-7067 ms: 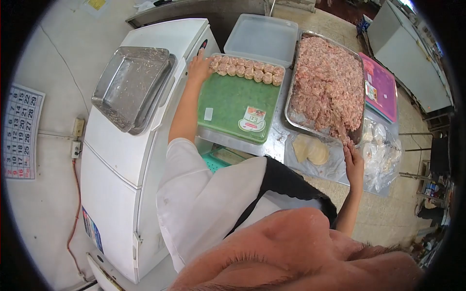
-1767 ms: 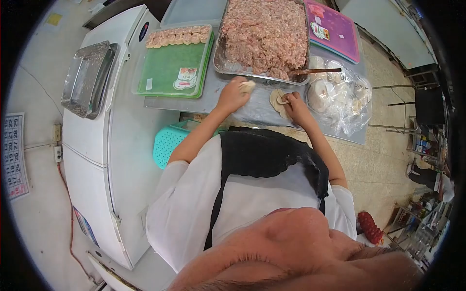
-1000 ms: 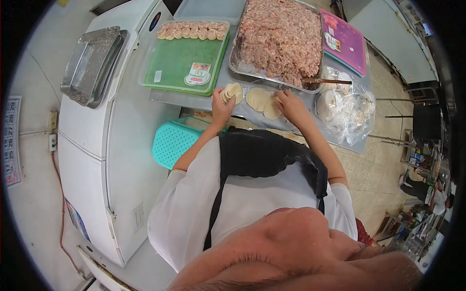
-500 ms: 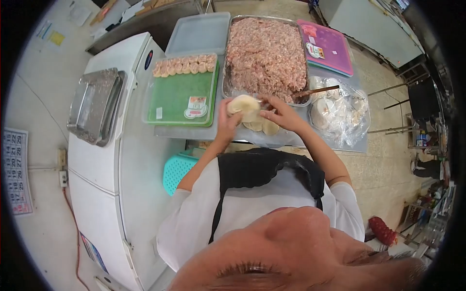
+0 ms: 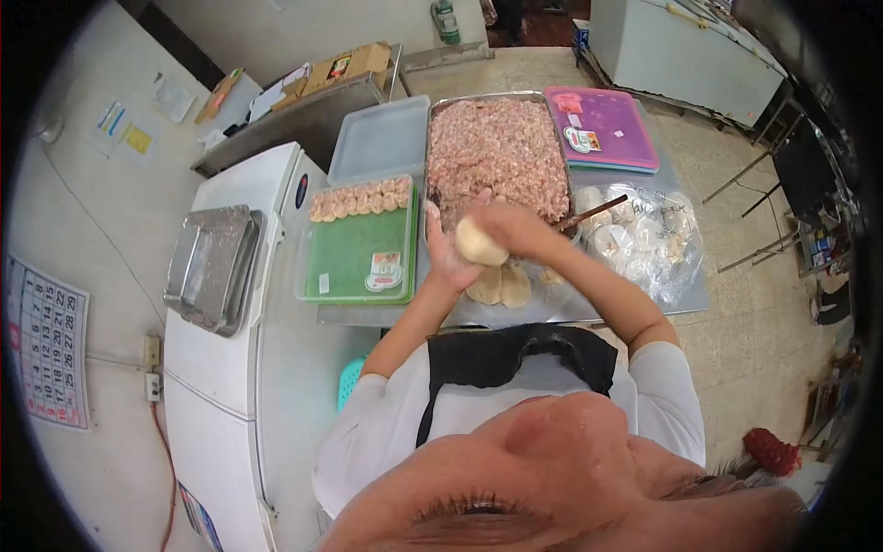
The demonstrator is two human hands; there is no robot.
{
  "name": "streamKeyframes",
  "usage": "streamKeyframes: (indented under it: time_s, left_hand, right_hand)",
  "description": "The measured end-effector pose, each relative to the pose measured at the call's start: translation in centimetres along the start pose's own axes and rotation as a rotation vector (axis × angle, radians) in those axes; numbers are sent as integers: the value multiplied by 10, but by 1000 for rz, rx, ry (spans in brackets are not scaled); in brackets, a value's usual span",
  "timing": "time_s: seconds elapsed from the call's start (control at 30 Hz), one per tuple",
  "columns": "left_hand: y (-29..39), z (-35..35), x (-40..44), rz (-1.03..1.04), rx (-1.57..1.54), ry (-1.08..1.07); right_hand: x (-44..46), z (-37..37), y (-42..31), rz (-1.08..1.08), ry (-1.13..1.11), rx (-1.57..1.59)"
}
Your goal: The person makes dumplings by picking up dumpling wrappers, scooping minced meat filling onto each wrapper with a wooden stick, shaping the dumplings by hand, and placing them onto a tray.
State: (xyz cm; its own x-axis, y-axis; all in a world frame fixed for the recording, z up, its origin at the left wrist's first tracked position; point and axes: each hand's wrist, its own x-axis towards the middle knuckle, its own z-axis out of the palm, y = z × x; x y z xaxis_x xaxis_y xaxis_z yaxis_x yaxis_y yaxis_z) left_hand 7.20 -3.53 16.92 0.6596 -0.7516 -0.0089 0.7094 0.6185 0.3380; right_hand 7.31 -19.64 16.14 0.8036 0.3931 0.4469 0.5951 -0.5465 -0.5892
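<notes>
A round dough wrapper [image 5: 480, 243] hangs below my right hand [image 5: 504, 224], whose fingers are closed on its upper edge and blurred. My left hand [image 5: 448, 255] is beside it with the palm turned up and fingers stretched out, close to the wrapper; whether they touch is unclear. More flat dough wrappers [image 5: 501, 286] lie on the table just below the hands. Beyond them a metal tray [image 5: 492, 95] is heaped with ground meat [image 5: 497, 147], and a wooden stick [image 5: 593, 212] leans out of its near right corner.
On the left, a green-based container [image 5: 345, 250] has a row of filled dumplings [image 5: 361, 200] along its far side. Behind it lies a translucent lid [image 5: 379, 140]. To the right are a purple lid [image 5: 612, 133] and bagged dough rounds [image 5: 644, 244]. Metal trays [image 5: 212, 267] rest on the white refrigerator.
The wrapper, between both hands earlier, is now in my right hand. My left hand has opened with its fingers spread. The view has tilted upward.
</notes>
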Motion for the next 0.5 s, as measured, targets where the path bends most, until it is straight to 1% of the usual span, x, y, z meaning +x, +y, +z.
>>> streamKeyframes:
  time_s: [0.03, 0.07, 0.1, 0.13, 0.17, 0.2, 0.23, 0.3, 0.33, 0.43, 0.47, 0.5]
  left_hand:
    - [-3, 6, 0, -11, -24, -10]
    - [-7, 12, 2, -15, 21, -65]
    - [-10, 11, 2, -15, -6, -19]
    - [-11, 6, 3, -15, -30, 28]
    - [-10, -2, 6, -14, -50, 70]
    - [-9, -20, 11, -8, 10, 76]
    - [-10, -16, 8, -14, 3, 32]
    - [-12, -8, 1, -24, -10, -53]
    - [-10, -38, 9, 16, -223, 12]
    - [-7, 7, -1, -12, 14, -39]
    - [-7, 7, -1, -15, 41, -51]
    - [-4, -4, 1, 7, 101, -73]
  right_hand:
    - [6, -18, 0, 42, -22, -137]
    - [10, -37, -1, 83, -49, -274]
    - [12, -50, -4, 123, -77, -412]
    - [11, -45, -15, 65, -47, -489]
    - [6, -32, -33, 57, -143, -462]
    - [-2, -16, -58, 50, -243, -435]
    - [-5, -7, -70, 44, -346, -402]
    - [-8, 1, -27, -65, -228, -201]
    - [-10, 0, -8, -114, -167, -95]
    - [8, -32, 13, 149, -124, -177]
    - [6, -25, 2, 97, -61, -327]
    - [3, -7, -17, 113, -44, -231]
